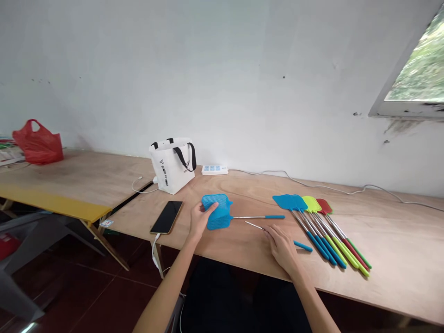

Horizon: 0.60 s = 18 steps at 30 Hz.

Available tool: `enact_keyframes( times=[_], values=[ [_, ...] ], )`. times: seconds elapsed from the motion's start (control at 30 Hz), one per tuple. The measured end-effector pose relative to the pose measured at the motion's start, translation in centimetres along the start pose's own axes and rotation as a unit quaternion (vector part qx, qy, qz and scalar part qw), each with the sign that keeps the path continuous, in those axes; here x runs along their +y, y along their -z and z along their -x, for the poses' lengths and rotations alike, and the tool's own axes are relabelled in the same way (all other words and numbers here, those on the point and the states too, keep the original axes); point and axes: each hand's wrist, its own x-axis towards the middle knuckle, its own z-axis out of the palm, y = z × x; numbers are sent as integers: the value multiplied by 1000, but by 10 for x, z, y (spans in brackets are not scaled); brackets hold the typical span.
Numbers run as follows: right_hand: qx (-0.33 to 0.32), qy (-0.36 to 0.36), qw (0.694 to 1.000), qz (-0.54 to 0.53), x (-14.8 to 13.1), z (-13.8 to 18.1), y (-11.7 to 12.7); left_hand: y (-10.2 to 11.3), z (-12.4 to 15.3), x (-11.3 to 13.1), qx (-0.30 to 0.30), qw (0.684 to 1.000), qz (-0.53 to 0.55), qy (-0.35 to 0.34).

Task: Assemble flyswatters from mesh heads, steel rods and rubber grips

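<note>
With our left hand (200, 219) we are pinching a blue swatter head (215, 206) in narrow fingers, overlapping in view another blue swatter (248, 217) that is lying on the bench (239, 247). Our right hand (280, 245) is curling its fingers round a metal rod (255, 225) with a blue handle (303, 246). More swatters (330, 244) are lying to the right; a phone (167, 217) is resting left.

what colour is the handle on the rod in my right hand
Blue; the handle sticks out past your right hand, seen best in the head view.
</note>
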Motion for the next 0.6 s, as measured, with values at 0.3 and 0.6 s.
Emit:
enact_keyframes(
  times=[0.3, 0.6],
  values=[
    [-14, -4, 1000, -26, -1, 1, 1, -37, 26, -23, -47, 991, 72, 106],
    [-10, 20, 999, -27, -9, 0, 6, -40, 27, -23, -70, 990, 84, 93]
  ],
)
